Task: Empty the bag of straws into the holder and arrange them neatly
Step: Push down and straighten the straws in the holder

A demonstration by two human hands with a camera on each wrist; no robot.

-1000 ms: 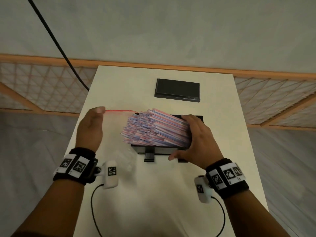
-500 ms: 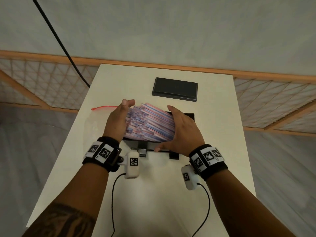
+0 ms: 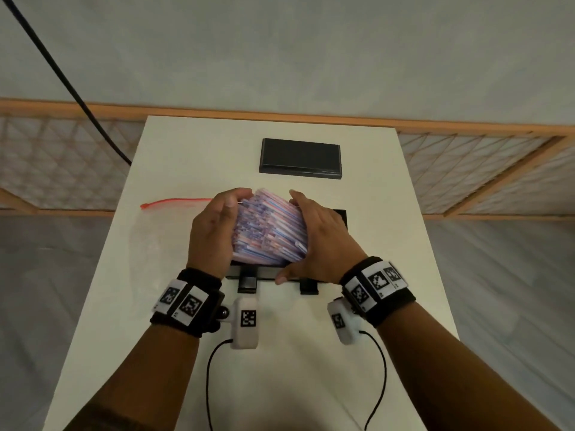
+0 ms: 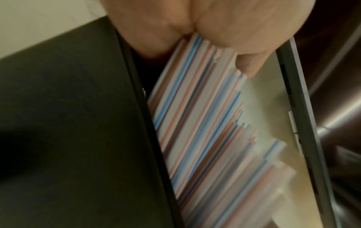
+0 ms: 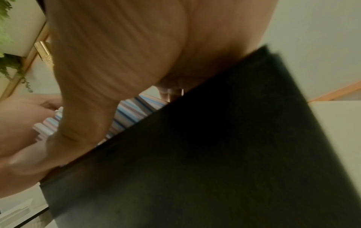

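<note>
A thick stack of red, blue and white striped straws (image 3: 270, 231) lies in the black holder (image 3: 264, 273) at mid-table. My left hand (image 3: 214, 231) presses flat against the stack's left ends, fingertips reaching over its far edge. My right hand (image 3: 317, 234) presses against the right ends, thumb low by the holder's front. In the left wrist view the straws (image 4: 195, 123) run along the holder's dark wall (image 4: 78, 123), ends uneven. The right wrist view shows mostly the holder wall (image 5: 215, 154) and a strip of straws (image 5: 132, 111). The clear bag (image 3: 161, 231) with a red zip lies flat and empty to the left.
A flat black rectangular lid or box (image 3: 300, 158) lies farther back on the white table (image 3: 280, 368). A wooden lattice railing (image 3: 466, 169) runs behind the table. A black cable (image 3: 77, 98) hangs at the back left. Wrist-camera cables trail over the near tabletop.
My left hand let go of the bag, which now lies flat, and came right against the straws' left ends. The fanned stack has been pushed together between both hands.
</note>
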